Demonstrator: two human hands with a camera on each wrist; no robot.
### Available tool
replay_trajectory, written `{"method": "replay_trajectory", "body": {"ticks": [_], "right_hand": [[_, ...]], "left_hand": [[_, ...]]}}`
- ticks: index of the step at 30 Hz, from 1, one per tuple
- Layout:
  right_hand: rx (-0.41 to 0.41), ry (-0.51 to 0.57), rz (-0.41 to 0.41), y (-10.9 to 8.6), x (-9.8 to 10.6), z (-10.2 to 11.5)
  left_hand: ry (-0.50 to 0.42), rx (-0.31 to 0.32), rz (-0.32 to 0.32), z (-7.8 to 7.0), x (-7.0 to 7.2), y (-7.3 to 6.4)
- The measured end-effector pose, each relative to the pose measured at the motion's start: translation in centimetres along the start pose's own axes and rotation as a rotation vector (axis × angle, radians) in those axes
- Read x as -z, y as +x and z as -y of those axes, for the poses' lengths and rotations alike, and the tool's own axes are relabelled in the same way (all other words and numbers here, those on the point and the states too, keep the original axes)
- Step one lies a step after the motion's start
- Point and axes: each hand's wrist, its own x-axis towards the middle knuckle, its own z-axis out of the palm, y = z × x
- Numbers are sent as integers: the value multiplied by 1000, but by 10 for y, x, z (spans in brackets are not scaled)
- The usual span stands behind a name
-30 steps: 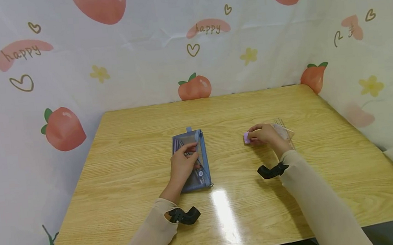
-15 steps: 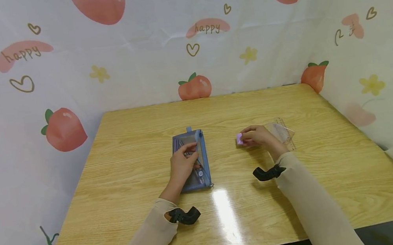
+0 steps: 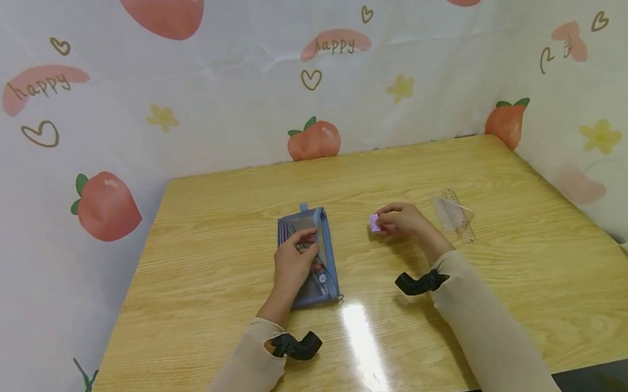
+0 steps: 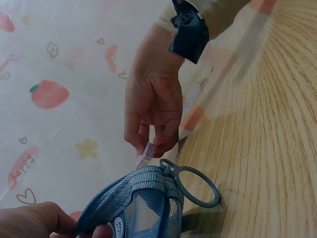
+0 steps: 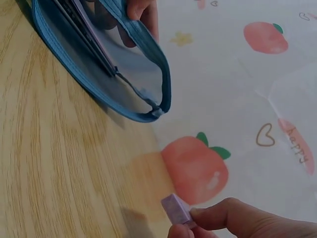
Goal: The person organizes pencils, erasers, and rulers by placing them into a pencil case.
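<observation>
A blue mesh pencil case (image 3: 313, 294) lies on the table, its zipped side open toward the right. My left hand (image 3: 293, 266) pinches the upper edge of that opening between thumb and fingers, as the right wrist view shows. Pen-like items (image 5: 94, 44) lie inside the case. To the right, my right hand (image 3: 405, 221) pinches a small purple block (image 5: 177, 210), perhaps an eraser, by its end. The block is held above the table, apart from the case. A round zip-pull ring (image 4: 199, 187) hangs at the case's near corner.
A clear ruler (image 3: 461, 216) and a clear set square (image 3: 447, 213) lie overlapping on the wooden table (image 3: 205, 244), right of my right hand. A printed cloth (image 3: 239, 121) hangs behind the table's far edge.
My right hand has moved left with the purple block, away from the ruler and set square and nearer the pencil case. My left hand has stayed on the case.
</observation>
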Motion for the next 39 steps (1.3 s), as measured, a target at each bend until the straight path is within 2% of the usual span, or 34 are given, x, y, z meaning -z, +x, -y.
{"method": "replay_trajectory", "body": {"ticks": [7,21,39], "right_hand": [[24,-2,-3,3,-11,-1],[9,38,-22,5,-27,4],[17,56,9,13,-52,3]], "left_hand": [[-7,3,-5,-1,0,-1],[-10,-14,3,-2,0,-3],[-4,-12,15,-2,-1,-1]]}}
